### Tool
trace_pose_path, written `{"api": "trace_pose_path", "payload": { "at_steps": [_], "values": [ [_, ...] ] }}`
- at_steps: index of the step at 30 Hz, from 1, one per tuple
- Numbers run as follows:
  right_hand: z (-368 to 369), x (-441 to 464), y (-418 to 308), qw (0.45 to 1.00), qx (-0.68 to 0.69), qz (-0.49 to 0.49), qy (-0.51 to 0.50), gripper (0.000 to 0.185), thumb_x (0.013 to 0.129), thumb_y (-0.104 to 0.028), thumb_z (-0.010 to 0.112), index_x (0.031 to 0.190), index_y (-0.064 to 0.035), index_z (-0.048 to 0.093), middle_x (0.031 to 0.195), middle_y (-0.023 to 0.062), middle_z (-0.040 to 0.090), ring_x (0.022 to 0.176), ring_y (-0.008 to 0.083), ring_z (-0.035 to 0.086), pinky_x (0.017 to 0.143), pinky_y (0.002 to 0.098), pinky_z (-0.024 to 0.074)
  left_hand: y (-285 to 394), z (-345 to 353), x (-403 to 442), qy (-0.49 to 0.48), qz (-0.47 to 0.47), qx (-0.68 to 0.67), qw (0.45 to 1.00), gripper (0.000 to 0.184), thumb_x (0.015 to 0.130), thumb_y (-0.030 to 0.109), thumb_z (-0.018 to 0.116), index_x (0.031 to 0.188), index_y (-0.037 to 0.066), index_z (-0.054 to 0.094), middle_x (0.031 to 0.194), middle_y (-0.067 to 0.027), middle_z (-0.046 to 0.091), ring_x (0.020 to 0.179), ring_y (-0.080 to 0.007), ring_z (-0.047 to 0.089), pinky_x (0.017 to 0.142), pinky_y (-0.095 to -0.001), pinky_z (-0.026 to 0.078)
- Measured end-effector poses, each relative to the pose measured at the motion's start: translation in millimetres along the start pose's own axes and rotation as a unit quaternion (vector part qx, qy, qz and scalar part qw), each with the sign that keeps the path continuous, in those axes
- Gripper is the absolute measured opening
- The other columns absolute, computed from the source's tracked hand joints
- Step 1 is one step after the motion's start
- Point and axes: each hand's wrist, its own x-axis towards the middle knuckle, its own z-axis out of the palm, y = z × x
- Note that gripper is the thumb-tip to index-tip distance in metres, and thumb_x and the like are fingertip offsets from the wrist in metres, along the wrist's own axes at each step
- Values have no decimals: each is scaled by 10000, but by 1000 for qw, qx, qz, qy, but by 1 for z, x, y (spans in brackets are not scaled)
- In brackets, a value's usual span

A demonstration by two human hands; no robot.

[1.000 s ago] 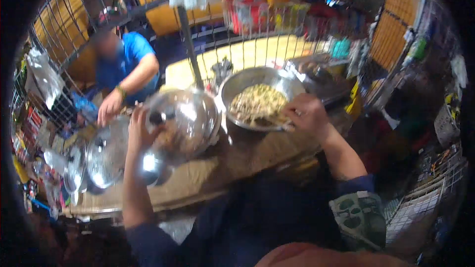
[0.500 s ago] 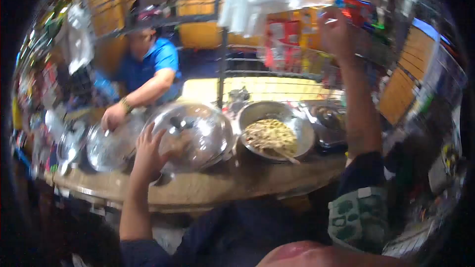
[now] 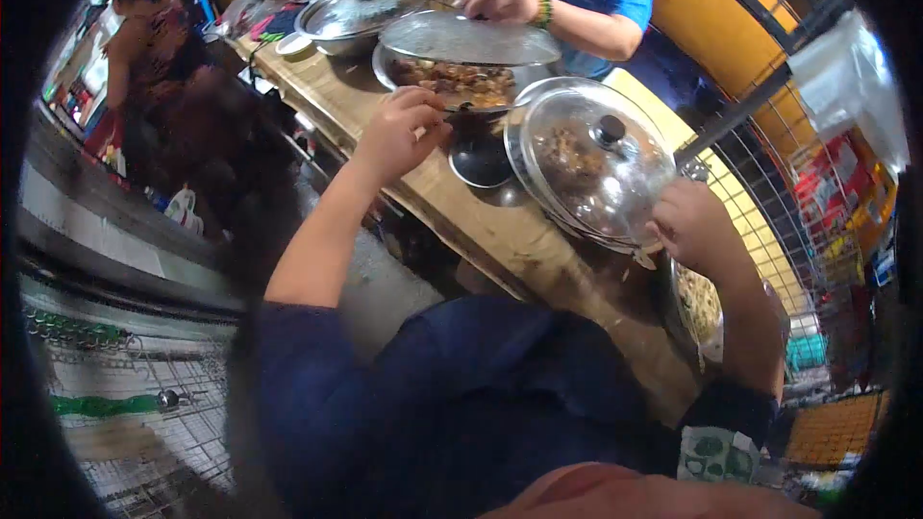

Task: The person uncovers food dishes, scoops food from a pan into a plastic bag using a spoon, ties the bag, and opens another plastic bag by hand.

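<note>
My left hand (image 3: 402, 131) is at the near edge of a pan of browned food (image 3: 452, 82), its fingers curled; what they hold, if anything, is hidden. Over that pan a co-worker's hand (image 3: 498, 2) holds up a glass lid (image 3: 471, 38) by its top. My right hand (image 3: 687, 221) is closed beside the rim of a large pan under a glass lid with a black knob (image 3: 608, 130); its fingertips are partly hidden. Below my right forearm sits an open metal bowl of pale yellowish food (image 3: 700, 306).
A small dark bowl (image 3: 481, 161) is between the pans on the brown-covered table (image 3: 452, 202). Another lidded pan (image 3: 358, 12) stands at the far end. Wire mesh with hanging plastic bags (image 3: 846, 86) rises at the right. A person (image 3: 159, 67) is at the left.
The view has swung left. My right hand has come down from the hanging goods to the large lidded pan. My left hand has moved to the food pan, whose lid the co-worker has raised.
</note>
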Motion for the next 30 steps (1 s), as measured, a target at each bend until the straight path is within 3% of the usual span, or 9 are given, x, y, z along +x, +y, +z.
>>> {"api": "trace_pose_path", "payload": {
  "at_steps": [2, 4, 9, 14, 15, 16, 21, 26, 30],
  "values": [
    [9, 12, 2, 994, -24, 34, -97, 345, 645, -188, 669, 940, -55, 548, 914, 118, 548, 913, 298, 511, 754, 399, 415, -15, -14, -4, 35, -54, 6, 998, 126, 655, 116, 678, 676, 37, 582, 801, -81, 599, 776, -253, 567, 715, -356, 443],
    [28, 20, 2, 998, 16, 36, 47, 420, 618, -272, 704, 952, -63, 559, 1022, 140, 526, 953, 317, 498, 818, 395, 407, -35, -28, -5, 44, -90, -17, 995, 115, 673, 105, 669, 694, 21, 593, 762, -94, 597, 737, -249, 571, 698, -343, 448],
    [39, 35, 8, 995, 16, 89, 49, 567, 665, -412, 654, 1121, -107, 509, 1170, 170, 456, 1017, 349, 472, 841, 414, 394, -93, -62, 15, 162, -267, -114, 943, 130, 769, 84, 613, 879, 20, 594, 809, -37, 600, 748, -113, 553, 666, -258, 451],
    [51, 42, 12, 986, 17, 144, 87, 601, 666, -403, 658, 1169, -128, 478, 1221, 170, 408, 1091, 352, 426, 895, 411, 365, -182, -120, 32, 108, -279, 36, 954, 147, 780, 125, 613, 886, 26, 634, 802, -34, 615, 753, -103, 553, 704, -246, 444],
    [59, 39, 15, 985, -15, 127, 112, 604, 685, -425, 635, 1190, -140, 467, 1229, 179, 400, 1097, 360, 421, 900, 415, 360, -199, -124, 33, 169, -310, -53, 934, 155, 789, 138, 603, 866, 10, 647, 772, -34, 627, 732, -109, 554, 699, -242, 437],
    [61, 38, 12, 983, -24, 165, 72, 608, 716, -459, 593, 1225, -164, 444, 1250, 189, 383, 1111, 369, 411, 905, 426, 353, -210, -141, 36, 128, -291, 100, 943, 186, 804, 162, 585, 891, 8, 645, 798, -38, 629, 730, -110, 550, 694, -243, 433],
    [81, 23, 11, 974, 44, 211, 62, 629, 745, -481, 554, 1274, -188, 379, 1295, 178, 338, 1138, 362, 380, 914, 451, 340, -214, -170, 44, 111, -391, -79, 910, 233, 790, 261, 617, 856, 38, 605, 774, 10, 568, 704, -86, 515, 606, -235, 398],
    [80, 8, 16, 979, 50, 184, 72, 624, 737, -452, 579, 1262, -167, 402, 1289, 178, 345, 1157, 344, 363, 942, 420, 317, -202, -183, 21, 43, -448, -26, 892, 176, 811, 228, 590, 922, 91, 580, 699, 34, 522, 545, -36, 447, 435, -171, 321],
    [81, 10, 18, 977, 24, 199, 74, 611, 745, -444, 574, 1245, -127, 422, 1273, 184, 366, 1169, 337, 353, 957, 424, 300, -218, -185, 6, 106, -473, -81, 871, 162, 804, 184, 586, 882, 42, 565, 581, 36, 472, 423, -30, 374, 370, -181, 276]
  ]
}}
